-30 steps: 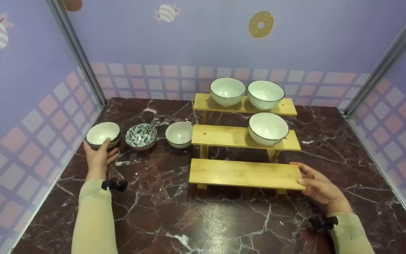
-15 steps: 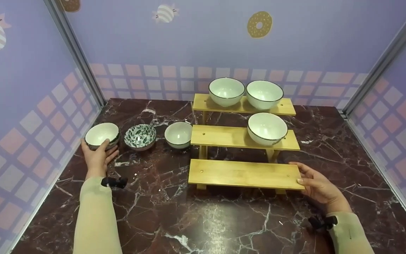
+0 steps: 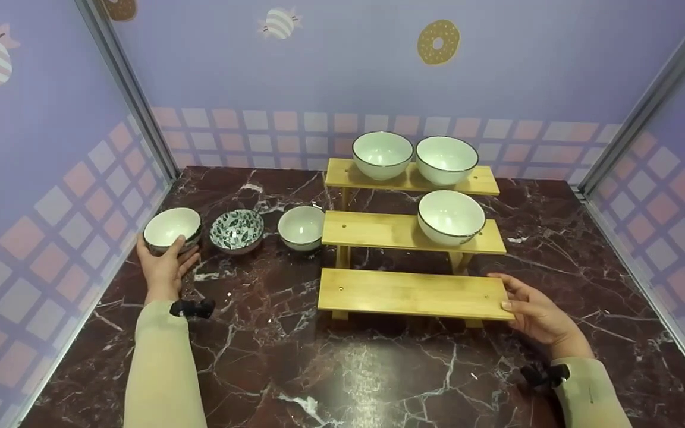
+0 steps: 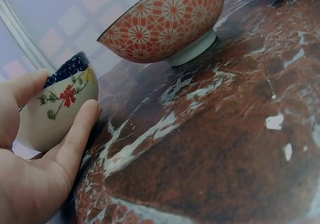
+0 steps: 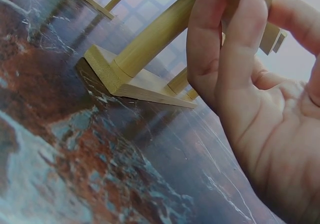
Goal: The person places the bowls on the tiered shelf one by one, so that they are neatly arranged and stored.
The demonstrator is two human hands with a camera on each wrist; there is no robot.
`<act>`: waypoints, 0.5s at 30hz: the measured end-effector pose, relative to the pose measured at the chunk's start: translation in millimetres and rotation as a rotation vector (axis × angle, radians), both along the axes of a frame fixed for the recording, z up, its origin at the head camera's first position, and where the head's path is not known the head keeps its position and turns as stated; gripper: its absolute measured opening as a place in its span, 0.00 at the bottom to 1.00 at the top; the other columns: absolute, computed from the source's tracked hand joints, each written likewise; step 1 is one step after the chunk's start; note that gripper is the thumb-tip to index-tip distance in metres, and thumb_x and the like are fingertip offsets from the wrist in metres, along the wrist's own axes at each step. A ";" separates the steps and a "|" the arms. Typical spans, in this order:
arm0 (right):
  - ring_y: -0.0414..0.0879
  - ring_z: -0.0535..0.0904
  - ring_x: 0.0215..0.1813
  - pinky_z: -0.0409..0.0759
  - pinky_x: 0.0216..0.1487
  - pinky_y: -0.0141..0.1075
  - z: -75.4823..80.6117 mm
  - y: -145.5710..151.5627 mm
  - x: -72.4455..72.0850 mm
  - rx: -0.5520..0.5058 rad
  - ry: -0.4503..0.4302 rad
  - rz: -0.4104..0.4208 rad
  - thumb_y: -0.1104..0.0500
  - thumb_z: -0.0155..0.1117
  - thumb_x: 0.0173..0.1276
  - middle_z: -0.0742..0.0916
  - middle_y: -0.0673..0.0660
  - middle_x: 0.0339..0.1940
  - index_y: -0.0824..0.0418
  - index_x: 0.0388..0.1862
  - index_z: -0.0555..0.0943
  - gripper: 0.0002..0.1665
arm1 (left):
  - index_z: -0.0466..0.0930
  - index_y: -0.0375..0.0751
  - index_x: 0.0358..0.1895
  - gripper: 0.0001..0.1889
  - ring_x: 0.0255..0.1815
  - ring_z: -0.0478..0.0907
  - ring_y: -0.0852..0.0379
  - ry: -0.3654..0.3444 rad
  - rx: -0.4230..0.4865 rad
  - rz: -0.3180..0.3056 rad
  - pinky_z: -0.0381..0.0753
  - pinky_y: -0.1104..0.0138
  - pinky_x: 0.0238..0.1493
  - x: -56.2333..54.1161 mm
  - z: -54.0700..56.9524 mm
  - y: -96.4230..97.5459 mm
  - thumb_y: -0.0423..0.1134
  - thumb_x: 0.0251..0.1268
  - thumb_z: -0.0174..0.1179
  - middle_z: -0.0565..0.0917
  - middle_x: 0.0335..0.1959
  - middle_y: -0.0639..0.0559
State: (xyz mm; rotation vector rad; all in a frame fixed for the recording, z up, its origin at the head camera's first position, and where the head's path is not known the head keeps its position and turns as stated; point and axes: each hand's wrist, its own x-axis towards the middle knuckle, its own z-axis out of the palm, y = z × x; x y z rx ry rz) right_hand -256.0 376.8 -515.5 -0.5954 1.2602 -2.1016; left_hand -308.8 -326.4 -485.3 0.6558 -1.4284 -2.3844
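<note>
On the table (image 3: 259, 362), the stand (image 3: 372, 230) reaches back near the far edge, its long axis almost parallel to this edge, and my right hand (image 3: 541, 312) pinches the right end of its lowest shelf (image 3: 414, 293). Well apart from it, my left hand (image 3: 163, 270) is clamped on the end bowl (image 3: 170, 226), close to the table's left edge and towards the far left corner. So this bowl lies to the left of the stand, my left hand is the nearer one to it, and between bowl and stand there are the leafy bowl (image 3: 237, 230) and the white bowl (image 3: 301, 228), in one row.
</note>
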 end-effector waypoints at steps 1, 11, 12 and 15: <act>0.43 0.87 0.52 0.90 0.49 0.29 0.3 0.1 0.0 0.004 0.001 -0.001 0.77 0.35 0.79 0.80 0.55 0.61 0.53 0.79 0.62 0.36 | 0.33 0.76 0.83 0.54 0.36 0.90 0.52 -0.002 0.006 0.002 0.93 0.61 0.49 -0.1 -0.6 -0.3 0.30 0.71 0.62 0.46 0.84 0.38; 0.45 0.87 0.53 0.90 0.51 0.31 0.1 0.6 -0.4 -0.032 0.004 0.022 0.78 0.34 0.78 0.81 0.57 0.62 0.55 0.79 0.61 0.36 | 0.33 0.77 0.82 0.55 0.36 0.90 0.53 -0.001 0.014 0.010 0.93 0.61 0.49 2.1 -2.6 0.4 0.31 0.70 0.63 0.47 0.84 0.36; 0.45 0.87 0.53 0.90 0.50 0.31 -0.2 0.5 -0.3 -0.031 0.005 0.020 0.78 0.34 0.78 0.81 0.57 0.62 0.56 0.79 0.61 0.36 | 0.33 0.77 0.82 0.55 0.36 0.90 0.53 -0.001 0.016 0.011 0.93 0.61 0.49 2.6 -2.2 0.7 0.31 0.70 0.63 0.46 0.84 0.36; 0.45 0.87 0.53 0.91 0.50 0.31 -0.5 -0.2 -0.5 -0.034 0.004 0.017 0.78 0.34 0.78 0.81 0.57 0.62 0.56 0.79 0.61 0.36 | 0.34 0.77 0.82 0.55 0.36 0.90 0.53 0.004 0.015 0.013 0.93 0.62 0.48 4.1 -0.8 1.0 0.31 0.70 0.63 0.46 0.84 0.36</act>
